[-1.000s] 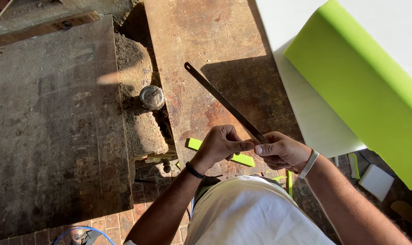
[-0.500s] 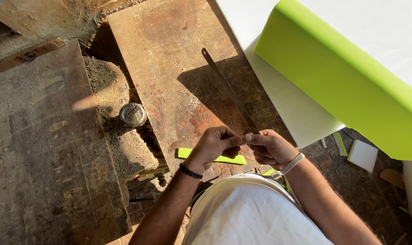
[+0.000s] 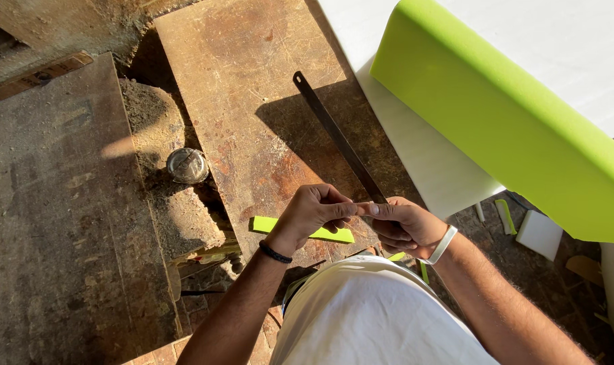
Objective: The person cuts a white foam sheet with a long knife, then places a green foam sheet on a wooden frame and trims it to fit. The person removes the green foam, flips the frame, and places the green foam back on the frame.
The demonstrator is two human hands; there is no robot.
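Note:
A long thin dark metal blade (image 3: 334, 132) with a hole at its far end points away from me over a worn brown board (image 3: 253, 88). My right hand (image 3: 405, 226) grips its near end. My left hand (image 3: 313, 211), with a black band at the wrist, pinches the same end from the left, its fingertips meeting those of the right hand. Under my left hand a small lime-green strip (image 3: 266, 224) lies flat on the board.
A large lime-green foam block (image 3: 509, 128) rests on a white sheet (image 3: 422, 155) at the right. A round metal tin (image 3: 187, 165) sits in a dusty gap left of the board. Small green and white offcuts (image 3: 523, 226) lie on the brick floor at lower right.
The view has shifted, so everything sits lower and more to the left in frame. Both hands stay on the blade's near end, and its far end points more steeply away.

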